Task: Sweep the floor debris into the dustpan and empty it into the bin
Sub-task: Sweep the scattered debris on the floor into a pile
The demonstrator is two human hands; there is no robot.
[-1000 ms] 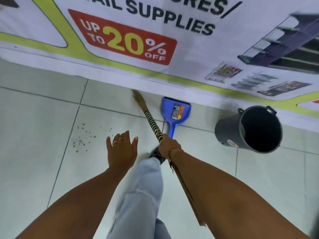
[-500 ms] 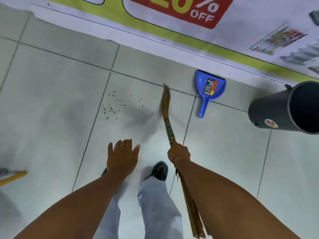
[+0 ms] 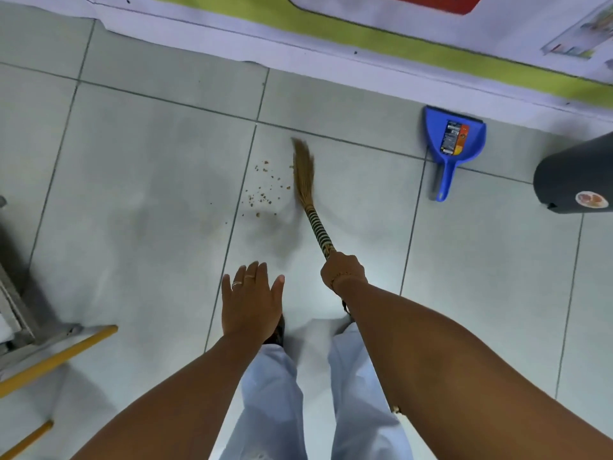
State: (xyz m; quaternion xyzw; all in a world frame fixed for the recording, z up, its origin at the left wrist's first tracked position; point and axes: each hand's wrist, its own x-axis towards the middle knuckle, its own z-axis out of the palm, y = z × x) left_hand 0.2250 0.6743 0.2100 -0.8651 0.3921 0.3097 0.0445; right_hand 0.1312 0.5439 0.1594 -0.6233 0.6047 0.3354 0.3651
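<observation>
Tiled floor (image 3: 149,180) — right hand (image 3: 343,271) fisted round broom (image 3: 308,190) beside debris (image 3: 263,187), left hand (image 3: 250,302) flat, empty.

Open tile lies between the debris (image 3: 265,187) and the blue dustpan (image 3: 452,142), nothing blocking. Black bin (image 3: 577,180) crowds the right edge; metal frame (image 3: 20,313) hems the left.

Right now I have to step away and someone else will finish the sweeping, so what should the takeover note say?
Right hand: closed grip on the broom, bristles on the floor beside the debris.
Left hand: open, empty, held above the floor.
Dustpan: empty, lying by the wall to the right. Bin: further right, at the frame edge.
Done: broom brought to the crumbs.
Left: gather the crumbs, sweep them into the dustpan, empty it into the bin.
</observation>
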